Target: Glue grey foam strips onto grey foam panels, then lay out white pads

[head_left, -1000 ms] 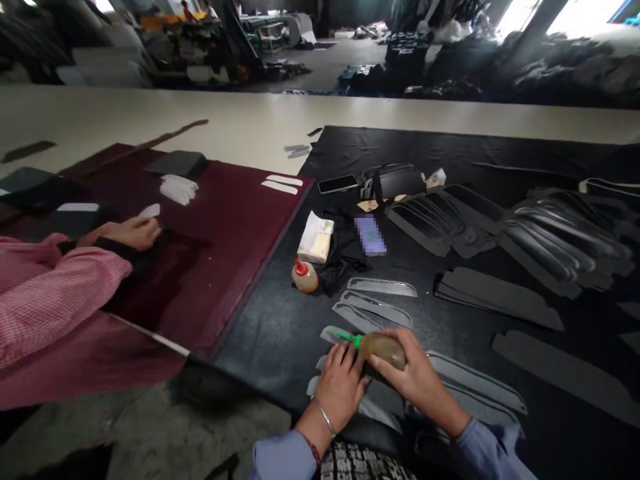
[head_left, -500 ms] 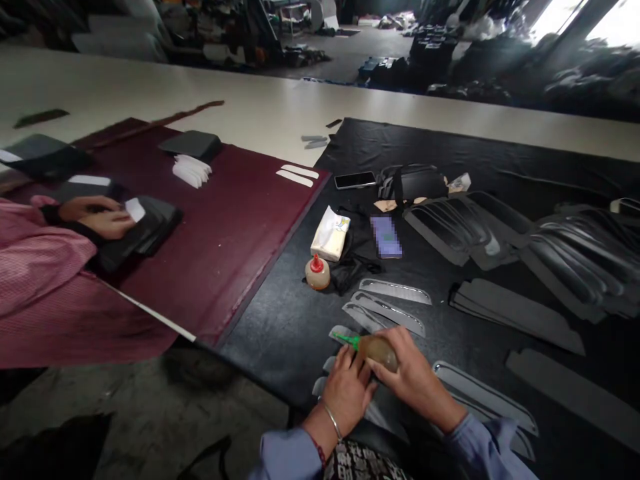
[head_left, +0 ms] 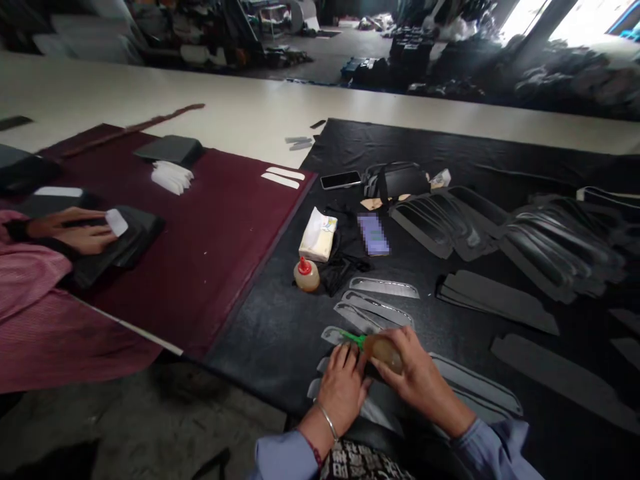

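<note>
Our left hand (head_left: 341, 383) lies over grey strips (head_left: 314, 389); its grip we cannot tell. Our right hand (head_left: 417, 373) is clamped round the amber bottle (head_left: 387, 353), tipped sideways, green nozzle (head_left: 356, 339) at a strip's end. Beyond: red-capped bottle (head_left: 307, 279), tissue pack (head_left: 319, 241), then phone (head_left: 341, 180) beside black bag (head_left: 400, 180).

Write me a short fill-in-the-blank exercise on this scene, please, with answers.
The right hand holds a squeeze bottle with a ____ nozzle.
Near the tissue pack, the round bottle has a ____ cap.
The sheet beside the black sheet is ____.
The metal bangle is on the person's ____ wrist.
Missing words: green; red; maroon; left.
</note>
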Motion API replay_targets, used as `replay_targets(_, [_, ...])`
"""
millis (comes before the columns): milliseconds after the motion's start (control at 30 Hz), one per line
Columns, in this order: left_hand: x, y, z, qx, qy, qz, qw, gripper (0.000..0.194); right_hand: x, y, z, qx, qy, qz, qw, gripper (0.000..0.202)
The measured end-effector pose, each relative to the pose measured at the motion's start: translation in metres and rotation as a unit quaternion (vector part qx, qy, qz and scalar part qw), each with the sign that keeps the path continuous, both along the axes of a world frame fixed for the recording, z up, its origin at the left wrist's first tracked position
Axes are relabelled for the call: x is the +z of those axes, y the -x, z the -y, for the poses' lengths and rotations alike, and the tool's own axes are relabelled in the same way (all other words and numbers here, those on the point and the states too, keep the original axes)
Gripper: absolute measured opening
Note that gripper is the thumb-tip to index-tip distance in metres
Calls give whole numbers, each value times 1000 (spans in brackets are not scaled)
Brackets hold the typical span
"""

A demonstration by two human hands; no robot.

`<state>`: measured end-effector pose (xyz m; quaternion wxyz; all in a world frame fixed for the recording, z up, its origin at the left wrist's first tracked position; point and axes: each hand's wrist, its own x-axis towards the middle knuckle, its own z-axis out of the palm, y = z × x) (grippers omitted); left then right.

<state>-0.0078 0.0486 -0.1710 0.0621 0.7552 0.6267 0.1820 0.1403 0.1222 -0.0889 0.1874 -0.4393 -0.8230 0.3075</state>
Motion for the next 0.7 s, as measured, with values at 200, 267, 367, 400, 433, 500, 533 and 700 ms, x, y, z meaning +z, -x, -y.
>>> replay_targets(200, [0, -1, 1, -1, 10, -25, 1000, 48, 9, -12, 9, -17, 20, 6, 1000, 22])
replay_targets(267, [0, 0, 1, -8, 3, -29, 1000, 47, 10, -17, 11, -27, 20, 8, 999, 23])
replay_targets(367, [2, 0, 1, -20, -6, -36, 999, 46, 10, -25, 15, -39, 18, 10, 999, 24])
replay_targets(400, [2, 0, 1, -20, -8, -41, 999, 46, 10, -28, 15, -41, 19, 11, 999, 24])
replay_targets(433, [3, 0, 1, -20, -10, -45, 999, 46, 10, -31, 16, -43, 21, 13, 999, 23])
replay_targets(500, [4, 0, 0, -18, -11, -55, 998, 46, 10, -36, 18, -47, 26, 17, 998, 23])
replay_targets(533, [4, 0, 0, -19, -13, -59, 998, 46, 10, -39, 19, -50, 27, 18, 998, 23])
replay_targets(700, [4, 0, 0, -31, -24, -74, 996, 45, 11, -51, 25, -64, 28, 27, 997, 23])
